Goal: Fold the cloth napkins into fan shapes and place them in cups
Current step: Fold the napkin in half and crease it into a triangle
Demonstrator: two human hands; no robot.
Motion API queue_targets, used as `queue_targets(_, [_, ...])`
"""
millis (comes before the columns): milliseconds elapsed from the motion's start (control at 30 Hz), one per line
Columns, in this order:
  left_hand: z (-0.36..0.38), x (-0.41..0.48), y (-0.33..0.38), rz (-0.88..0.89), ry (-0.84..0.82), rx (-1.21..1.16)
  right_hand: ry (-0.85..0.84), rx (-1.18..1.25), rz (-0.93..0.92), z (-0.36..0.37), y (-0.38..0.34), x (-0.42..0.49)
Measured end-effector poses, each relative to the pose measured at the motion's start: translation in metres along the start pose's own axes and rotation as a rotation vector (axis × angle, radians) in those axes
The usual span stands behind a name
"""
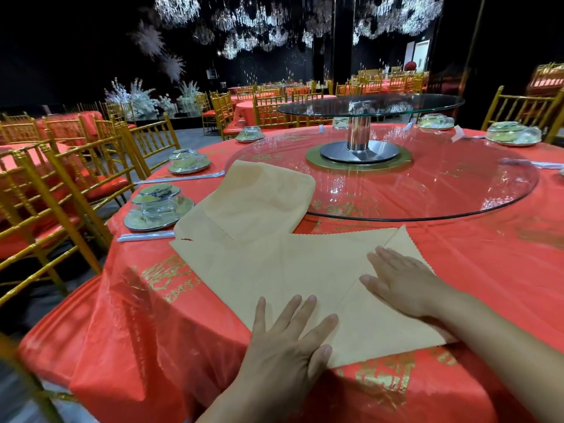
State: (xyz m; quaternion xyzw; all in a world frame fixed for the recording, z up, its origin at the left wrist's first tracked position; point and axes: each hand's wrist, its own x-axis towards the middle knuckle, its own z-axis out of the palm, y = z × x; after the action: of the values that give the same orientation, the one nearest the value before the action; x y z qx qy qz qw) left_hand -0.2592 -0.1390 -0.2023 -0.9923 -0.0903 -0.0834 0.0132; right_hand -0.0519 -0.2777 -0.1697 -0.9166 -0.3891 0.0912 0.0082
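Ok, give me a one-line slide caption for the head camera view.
Left hand and right hand press a beige napkin onto the red table, more napkins heaped by the glass turntable.

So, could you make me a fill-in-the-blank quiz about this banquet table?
1. The left hand and the right hand both lie ___ on the spread-out beige cloth napkin.
2. That napkin rests on a ___ tablecloth with gold print.
3. The large round turntable is made of clear ___.

Missing words: flat; red; glass.
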Motion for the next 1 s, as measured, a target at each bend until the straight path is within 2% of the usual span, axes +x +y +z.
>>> queue_targets(167, [0.002, 0.000, -0.001, -0.009, -0.014, -0.022, 0.038, 0.003, 0.125, -0.007, 0.025, 0.036])
queue_targets(300, [0.001, 0.000, 0.002, -0.014, -0.035, -0.036, 0.055, 0.178, 0.080, -0.019, 0.029, 0.036])
queue_targets(367, [0.002, 0.000, 0.002, -0.010, -0.022, -0.048, 0.114, 0.289, 0.096, -0.025, 0.031, 0.030])
queue_targets(500, [0.004, 0.003, 0.000, -0.005, 0.025, -0.051, 0.311, 0.233, 0.178, -0.028, 0.034, 0.021])
queue_targets(600, [0.005, 0.003, -0.001, -0.009, 0.064, -0.033, 0.401, 0.408, 0.324, -0.026, 0.044, 0.026])
queue_targets(667, [0.003, 0.004, -0.001, 0.001, 0.097, -0.028, 0.357, 0.509, 0.428, -0.031, 0.049, 0.034])
queue_targets(767, [-0.007, 0.007, -0.001, 0.027, 0.099, -0.052, 0.276, 0.600, 0.491, -0.035, 0.056, 0.045])
queue_targets(900, [-0.026, 0.029, 0.005, -0.014, -0.043, -0.252, 0.313, 0.747, 0.449, -0.034, 0.060, 0.053])
queue_targets(1000, [-0.031, 0.047, 0.011, -0.115, -0.040, -0.338, 0.356, 0.772, 0.403, -0.030, 0.061, 0.056])
